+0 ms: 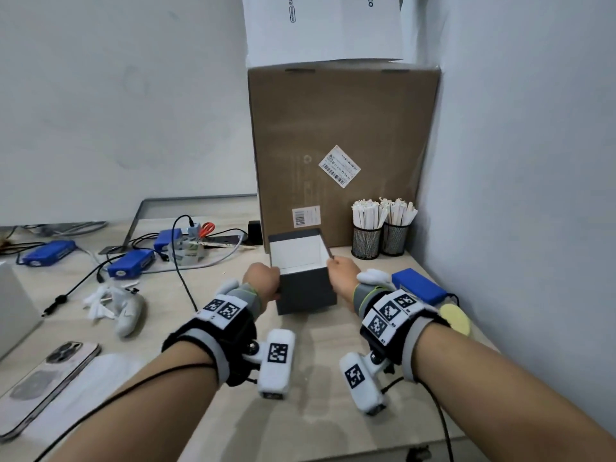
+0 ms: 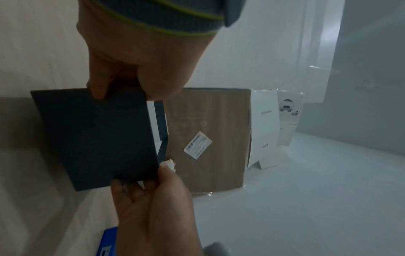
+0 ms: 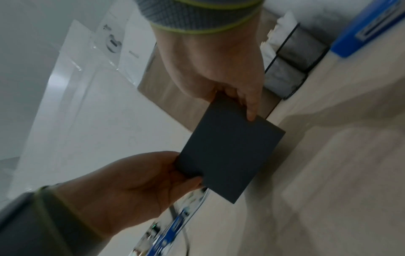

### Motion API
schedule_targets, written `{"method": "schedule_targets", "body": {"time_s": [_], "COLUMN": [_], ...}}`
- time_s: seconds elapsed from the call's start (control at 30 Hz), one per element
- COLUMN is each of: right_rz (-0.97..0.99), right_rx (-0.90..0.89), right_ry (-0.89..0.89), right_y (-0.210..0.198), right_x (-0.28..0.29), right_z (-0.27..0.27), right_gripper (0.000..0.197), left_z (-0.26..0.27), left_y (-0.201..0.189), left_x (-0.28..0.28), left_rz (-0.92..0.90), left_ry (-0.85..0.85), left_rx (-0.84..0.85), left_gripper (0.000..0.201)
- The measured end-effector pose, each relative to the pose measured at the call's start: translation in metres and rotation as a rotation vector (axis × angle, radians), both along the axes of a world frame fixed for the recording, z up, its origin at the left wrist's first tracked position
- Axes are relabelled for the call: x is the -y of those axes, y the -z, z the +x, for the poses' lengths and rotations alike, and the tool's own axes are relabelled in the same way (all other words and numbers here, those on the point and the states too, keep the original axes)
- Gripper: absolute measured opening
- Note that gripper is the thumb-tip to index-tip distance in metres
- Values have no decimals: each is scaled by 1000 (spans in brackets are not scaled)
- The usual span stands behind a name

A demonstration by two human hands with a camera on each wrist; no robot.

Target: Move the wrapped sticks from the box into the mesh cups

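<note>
A dark grey box (image 1: pixel 305 288) with a white lining stands open-topped at the table's middle. My left hand (image 1: pixel 263 281) grips its left side and my right hand (image 1: pixel 343 271) grips its right rim. Only bare white inner walls show; the box's floor is hidden. Two black mesh cups (image 1: pixel 366 243) (image 1: pixel 395 238) stand behind and to the right, both packed with upright paper-wrapped sticks (image 1: pixel 368 213). In the left wrist view my left hand (image 2: pixel 140 69) holds the box (image 2: pixel 96 138) from above, opposite my right hand (image 2: pixel 153 199). In the right wrist view my right hand (image 3: pixel 219 69) and left hand (image 3: pixel 142 181) clasp the box (image 3: pixel 230 152) near the cups (image 3: pixel 302 50).
A tall cardboard carton (image 1: pixel 340 155) stands right behind the box, with a wall close on the right. A blue case (image 1: pixel 418 286) and a yellow disc (image 1: pixel 455 318) lie by my right wrist. Blue units, cables, a white controller (image 1: pixel 128 311) and a phone (image 1: pixel 43 388) cover the left side.
</note>
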State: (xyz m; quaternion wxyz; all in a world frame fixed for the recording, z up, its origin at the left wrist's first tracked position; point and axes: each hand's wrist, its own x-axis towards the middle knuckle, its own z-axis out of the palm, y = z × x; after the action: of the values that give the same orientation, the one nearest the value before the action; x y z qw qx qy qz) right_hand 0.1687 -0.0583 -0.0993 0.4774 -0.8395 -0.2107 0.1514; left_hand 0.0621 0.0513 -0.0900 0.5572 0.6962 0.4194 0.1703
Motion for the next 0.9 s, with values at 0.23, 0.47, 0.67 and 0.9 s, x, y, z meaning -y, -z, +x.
{"method": "schedule_targets", "body": {"time_s": [0.23, 0.47, 0.67, 0.9], "right_rz": [-18, -93, -98, -53], "right_rx": [-2, 66, 104, 51], "right_ry": [40, 16, 28, 91], "right_y": [4, 18, 20, 19], "right_x": [-2, -30, -42, -36], "right_z": [71, 126, 149, 141], "right_gripper": [32, 26, 35, 48], "left_z": [73, 138, 161, 157], "left_y": [5, 22, 23, 16], "left_x": [-1, -46, -61, -58], "left_rz": [-13, 51, 64, 178], "left_ry": [51, 24, 68, 77], "left_rx": [80, -15, -30, -127], "left_gripper": [38, 40, 40, 52]}}
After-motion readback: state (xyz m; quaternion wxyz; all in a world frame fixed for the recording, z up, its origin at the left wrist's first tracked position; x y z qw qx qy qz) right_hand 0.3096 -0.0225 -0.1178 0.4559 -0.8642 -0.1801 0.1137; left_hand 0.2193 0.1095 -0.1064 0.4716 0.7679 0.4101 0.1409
